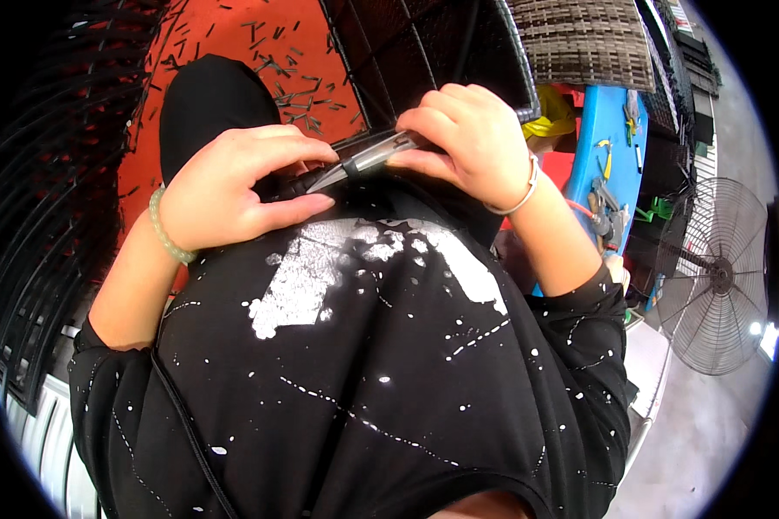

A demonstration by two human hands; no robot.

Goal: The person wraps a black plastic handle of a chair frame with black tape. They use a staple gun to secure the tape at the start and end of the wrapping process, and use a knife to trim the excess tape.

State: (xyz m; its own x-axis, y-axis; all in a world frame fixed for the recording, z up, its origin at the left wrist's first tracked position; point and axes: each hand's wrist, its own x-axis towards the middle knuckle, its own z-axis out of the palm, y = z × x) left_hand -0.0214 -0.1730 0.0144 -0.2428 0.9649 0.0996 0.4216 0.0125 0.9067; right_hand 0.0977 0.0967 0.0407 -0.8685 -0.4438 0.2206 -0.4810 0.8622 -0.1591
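Both my hands are close together in front of my body, above my lap. Between them lies a narrow shiny silver piece (374, 158) with a pointed left end and a dark band around it; its exact kind does not show. My right hand (469, 143) pinches its right end between thumb and fingers. At the pointed end, my left hand (234, 180) has its thumb below and its fingers above, closed around something dark that merges with the black clothing. Behind the hands rises a black woven rattan panel (433, 52).
Many short dark strips (299, 95) lie scattered over a red surface (208, 39). Black woven frames (52, 173) stand at the left. On the right, a blue table (593, 160) carries pliers (608, 156) and a power tool (608, 214). A large fan (718, 275) stands beyond it.
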